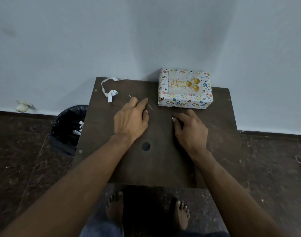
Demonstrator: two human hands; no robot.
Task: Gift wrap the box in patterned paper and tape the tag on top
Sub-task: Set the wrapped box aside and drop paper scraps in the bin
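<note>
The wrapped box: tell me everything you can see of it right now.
The wrapped box sits flat at the far right of the dark table, by the wall. White paper with small coloured prints covers it fully, folds closed. A pale tag reading "Happy Birthday" in gold, with gold balloons, lies on top. Neither hand touches it; the right hand is nearest.

I see both my bare forearms reaching toward twelve o'clock, converging as they go. My left hand (131, 119) lies palm down at about eleven o'clock, its fingers curled round a thin stick. My right hand (191, 128), at one o'clock, is palm down with fingers loosely bent, fingertips pointing toward ten o'clock.
</note>
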